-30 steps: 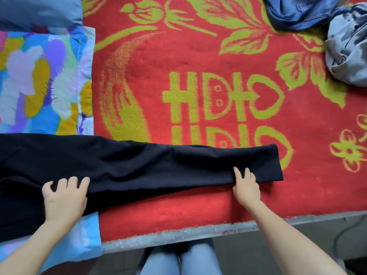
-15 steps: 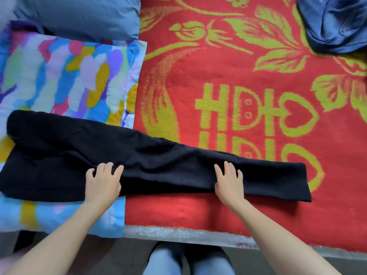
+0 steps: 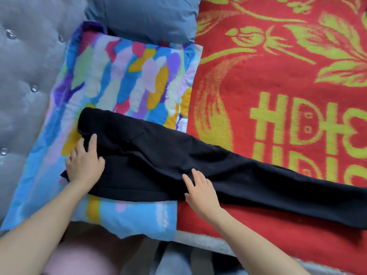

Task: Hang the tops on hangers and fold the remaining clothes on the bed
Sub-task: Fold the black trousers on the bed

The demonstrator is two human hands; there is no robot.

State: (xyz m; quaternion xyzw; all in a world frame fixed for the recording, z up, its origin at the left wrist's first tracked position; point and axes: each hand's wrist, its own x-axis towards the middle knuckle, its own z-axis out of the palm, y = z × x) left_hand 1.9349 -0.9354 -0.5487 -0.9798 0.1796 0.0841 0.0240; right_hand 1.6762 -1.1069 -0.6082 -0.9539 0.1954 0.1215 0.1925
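A pair of black trousers (image 3: 158, 161) lies flat and folded lengthwise across the bed, its waist end on a multicoloured pillow (image 3: 127, 76) and its legs stretching right over the red and yellow blanket (image 3: 278, 76). My left hand (image 3: 84, 162) rests on the waist end, fingers spread, near the left edge of the cloth. Flat on the trousers near their middle lies my right hand (image 3: 200, 189), with fingers straight. The leg ends run out of view at the right.
A grey-blue pillow (image 3: 147, 16) sits behind the multicoloured one. A grey tufted headboard (image 3: 25, 66) fills the left side. The bed's front edge (image 3: 208, 243) runs along the bottom, with my legs below it.
The view has swung left. Both hands have slid left along the trousers; my left hand now sits at the waist end, my right hand near the middle. The blue and grey clothes at top right have left view.
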